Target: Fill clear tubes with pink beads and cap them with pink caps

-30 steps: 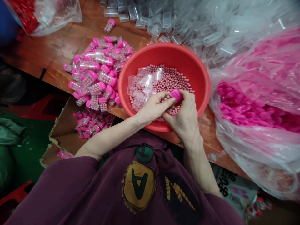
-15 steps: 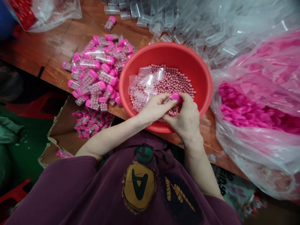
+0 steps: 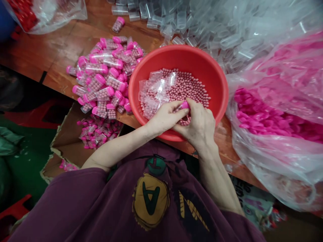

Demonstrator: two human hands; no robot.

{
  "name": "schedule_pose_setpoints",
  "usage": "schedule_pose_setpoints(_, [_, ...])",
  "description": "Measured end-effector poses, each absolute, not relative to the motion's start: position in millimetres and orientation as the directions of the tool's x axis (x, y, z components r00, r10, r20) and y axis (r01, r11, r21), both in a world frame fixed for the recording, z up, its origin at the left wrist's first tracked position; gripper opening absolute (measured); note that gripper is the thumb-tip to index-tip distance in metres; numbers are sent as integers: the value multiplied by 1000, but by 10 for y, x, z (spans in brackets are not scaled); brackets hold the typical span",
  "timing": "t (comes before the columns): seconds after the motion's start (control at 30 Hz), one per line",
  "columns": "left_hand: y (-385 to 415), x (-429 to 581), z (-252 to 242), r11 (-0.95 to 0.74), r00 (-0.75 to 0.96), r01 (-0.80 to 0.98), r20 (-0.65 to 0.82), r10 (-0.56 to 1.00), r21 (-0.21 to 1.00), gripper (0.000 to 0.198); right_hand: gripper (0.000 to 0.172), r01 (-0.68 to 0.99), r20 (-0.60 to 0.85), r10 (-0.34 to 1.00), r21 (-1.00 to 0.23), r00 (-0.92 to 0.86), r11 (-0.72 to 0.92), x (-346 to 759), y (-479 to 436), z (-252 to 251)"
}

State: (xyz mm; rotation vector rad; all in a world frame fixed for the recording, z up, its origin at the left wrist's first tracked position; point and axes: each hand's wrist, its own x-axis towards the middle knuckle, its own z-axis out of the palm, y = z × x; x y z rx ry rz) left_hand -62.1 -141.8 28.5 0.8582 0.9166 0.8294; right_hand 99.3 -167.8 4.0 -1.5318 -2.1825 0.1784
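Observation:
Over the near side of the red basin [image 3: 176,50], my left hand [image 3: 165,116] is closed around a small clear plastic container [image 3: 178,108], mostly hidden by the fingers. A pink cap [image 3: 185,105] sits at the container's right end. My right hand [image 3: 200,121] has its fingers against that cap, with the thumb lower down. Below the hands, the basin holds small pink beads [image 3: 188,85] and several clear empty containers [image 3: 158,85] at its left side.
Left of the basin lies a heap of filled, pink-capped containers [image 3: 106,74]. A cardboard box [image 3: 68,134] with more stands below the table edge. Clear empty containers [image 3: 181,20] are piled behind. To the right is a plastic bag [image 3: 272,158] of pink caps [image 3: 267,116].
My right hand has shifted slightly left and closed in on the cap, which now sits nearer my left hand. The heaps have not moved.

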Motion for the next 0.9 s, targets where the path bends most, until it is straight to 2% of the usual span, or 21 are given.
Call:
schedule_pose_setpoints(0.07, [-1383, -740, 353, 347, 327, -163, -281, 902, 924, 23, 97, 758, 307, 914, -518, -267, 396, 1058, -1625, 52])
schedule_pose_setpoints(0.13, [-1274, -1009, 399, 209, 229, -72, -188, 955, 975, 23, 101, 675, 339, 926, -646, -165, 357, 1176, -1575, 83])
schedule_pose_setpoints(0.17, [-1190, -1200, 402, 119, 163, -6, -117, 980, 993, 23, 93, 657, 360, 928, -678, -94, 330, 1245, -1559, 106])
schedule_pose_setpoints(0.23, [-984, -1640, 370, -42, -4, 210, 44, 999, 977, 23, 61, 660, 399, 917, -692, 12, 292, 1367, -1551, 155])
schedule_pose_setpoints(0.3, [-796, -2024, 323, -158, -183, 467, 270, 945, 870, 23, 35, 663, 427, 904, -686, 34, 299, 1414, -1567, 196])
schedule_pose_setpoints(0.33, [-734, -2142, 314, -167, -261, 589, 382, 886, 791, 35, 28, 661, 428, 903, -684, 20, 310, 1400, -1577, 209])
schedule_pose_setpoints(0.37, [-705, -2192, 324, -156, -282, 686, 457, 844, 710, 41, 24, 659, 423, 906, -680, -5, 321, 1361, -1586, 216])
schedule_pose_setpoints(0.4, [-711, -2170, 353, -151, -238, 756, 482, 843, 637, 38, 23, 662, 409, 912, -673, -39, 330, 1304, -1591, 217])
schedule_pose_setpoints(0.43, [-747, -2080, 399, -167, -135, 804, 449, 883, 570, 31, 22, 670, 387, 919, -661, -80, 337, 1237, -1593, 213])
schedule_pose_setpoints(0.47, [-805, -1935, 454, -214, 23, 833, 354, 935, 511, 21, 22, 684, 357, 926, -645, -124, 341, 1168, -1592, 206])
schedule_pose_setpoints(0.53, [-942, -1560, 561, -345, 374, 850, 5, 927, 398, 21, 23, 716, 292, 933, -604, -209, 349, 1054, -1590, 186])
schedule_pose_setpoints(0.57, [-1001, -1372, 596, -399, 467, 856, -162, 869, 329, 22, 23, 733, 265, 934, -581, -240, 354, 1020, -1591, 174])
schedule_pose_setpoints(0.63, [-1071, -1083, 617, -463, 508, 862, -356, 785, 207, 30, 27, 764, 221, 934, -537, -282, 357, 996, -1596, 151])
schedule_pose_setpoints(0.73, [-1056, -952, 558, -478, 491, 868, -385, 782, 136, 42, 31, 795, 184, 942, -505, -280, 335, 1019, -1603, 130])
schedule_pose_setpoints(0.8, [-1004, -1013, 510, -454, 476, 878, -357, 804, 149, 45, 32, 807, 164, 953, -508, -253, 302, 1031, -1596, 135])
schedule_pose_setpoints(0.9, [-943, -1111, 458, -411, 451, 892, -323, 832, 187, 39, 32, 812, 114, 963, -518, -245, 268, 1025, -1572, 169])
